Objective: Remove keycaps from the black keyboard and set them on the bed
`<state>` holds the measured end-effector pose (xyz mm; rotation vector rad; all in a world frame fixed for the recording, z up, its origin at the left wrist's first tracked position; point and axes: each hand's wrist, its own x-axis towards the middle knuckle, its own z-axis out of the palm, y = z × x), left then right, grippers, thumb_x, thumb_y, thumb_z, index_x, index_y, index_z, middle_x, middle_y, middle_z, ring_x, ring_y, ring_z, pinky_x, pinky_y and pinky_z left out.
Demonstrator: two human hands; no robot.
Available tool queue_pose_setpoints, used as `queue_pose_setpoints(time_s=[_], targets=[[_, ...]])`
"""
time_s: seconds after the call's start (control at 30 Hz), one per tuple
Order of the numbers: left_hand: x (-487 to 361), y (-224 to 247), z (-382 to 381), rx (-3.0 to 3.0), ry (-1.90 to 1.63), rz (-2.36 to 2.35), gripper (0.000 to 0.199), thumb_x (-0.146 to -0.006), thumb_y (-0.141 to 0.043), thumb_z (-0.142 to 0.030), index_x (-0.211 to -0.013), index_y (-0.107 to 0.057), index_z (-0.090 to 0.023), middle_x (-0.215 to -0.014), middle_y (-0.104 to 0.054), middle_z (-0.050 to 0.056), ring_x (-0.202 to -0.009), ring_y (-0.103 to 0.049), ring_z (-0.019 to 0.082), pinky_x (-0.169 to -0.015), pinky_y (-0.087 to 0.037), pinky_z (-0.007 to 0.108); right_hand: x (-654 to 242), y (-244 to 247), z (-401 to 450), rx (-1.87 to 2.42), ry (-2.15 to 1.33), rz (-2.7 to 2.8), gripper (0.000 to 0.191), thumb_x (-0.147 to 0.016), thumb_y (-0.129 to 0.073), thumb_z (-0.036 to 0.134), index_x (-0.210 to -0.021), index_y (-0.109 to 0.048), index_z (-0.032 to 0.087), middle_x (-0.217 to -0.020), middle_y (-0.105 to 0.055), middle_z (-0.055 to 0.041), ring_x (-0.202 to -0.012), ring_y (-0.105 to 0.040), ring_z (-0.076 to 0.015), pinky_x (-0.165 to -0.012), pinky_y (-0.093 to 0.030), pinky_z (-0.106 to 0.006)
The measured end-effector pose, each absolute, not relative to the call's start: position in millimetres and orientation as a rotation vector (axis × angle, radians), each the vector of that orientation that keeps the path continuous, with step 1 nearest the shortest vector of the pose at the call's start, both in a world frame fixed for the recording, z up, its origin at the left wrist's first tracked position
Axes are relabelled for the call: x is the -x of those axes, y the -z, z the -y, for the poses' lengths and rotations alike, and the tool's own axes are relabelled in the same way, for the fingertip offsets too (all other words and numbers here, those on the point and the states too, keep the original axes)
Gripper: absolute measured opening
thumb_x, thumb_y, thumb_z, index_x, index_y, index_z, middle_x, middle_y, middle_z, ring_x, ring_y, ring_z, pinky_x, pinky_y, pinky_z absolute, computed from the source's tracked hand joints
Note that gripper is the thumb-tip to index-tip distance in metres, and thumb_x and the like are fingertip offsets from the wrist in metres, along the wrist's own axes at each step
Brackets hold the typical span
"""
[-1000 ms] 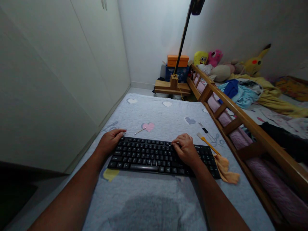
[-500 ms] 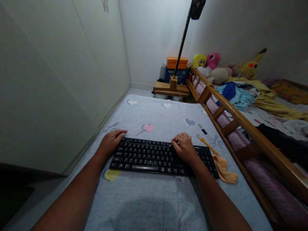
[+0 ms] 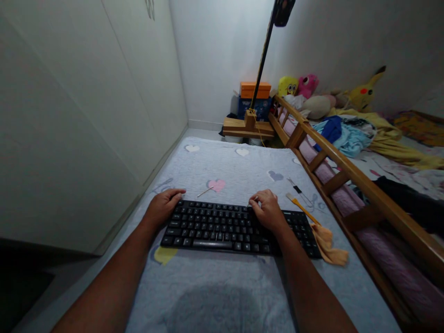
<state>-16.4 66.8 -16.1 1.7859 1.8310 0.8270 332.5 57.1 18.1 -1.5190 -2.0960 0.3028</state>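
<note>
A black keyboard (image 3: 211, 225) lies flat on the pale blue bedsheet (image 3: 208, 286), its space bar nearest me. My left hand (image 3: 162, 207) is closed round its far left corner. Over the right part of the keys rests my right hand (image 3: 267, 210), pinching a thin white cotton swab (image 3: 249, 204) whose tip is at the top row; most of the swab is hidden by the fingers. Another cotton swab (image 3: 204, 192) lies on the sheet beyond the keyboard. To the right are an orange-handled brush (image 3: 304, 210), tweezers (image 3: 299, 190) with a black band, and an orange cloth (image 3: 329, 245) touching the keyboard's right end.
A wooden bed rail (image 3: 342, 173) runs along the right side, with clothes (image 3: 347, 136) and plush toys (image 3: 362, 97) behind it. White wardrobe doors (image 3: 86, 115) stand at the left. Beyond the sheet are a wooden stand (image 3: 248, 126) with a pole and stacked boxes (image 3: 255, 90).
My right hand and the swab have shifted slightly along the top row of keys. My left hand keeps its hold on the keyboard. The whole view has shifted a little.
</note>
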Motion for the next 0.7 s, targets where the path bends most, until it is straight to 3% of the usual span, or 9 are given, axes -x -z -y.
queue_pose_setpoints(time_s=[0.7], targets=[[14,12,-66,-1.750,-0.855,-1.821,0.047,-0.079,-0.047,-0.047,-0.104,-0.073,-0.017,-0.106,-0.073,0.008,-0.101,-0.065,0.025,-0.094,-0.047,0.037,-331,-23,-58,1.536,-0.370,2.145,0.013,-0.085,-0.056,0.017,-0.077,-0.066,0.019,-0.084,-0.068,-0.0043,-0.093,-0.052,-0.0217,-0.089,-0.031,-0.038]])
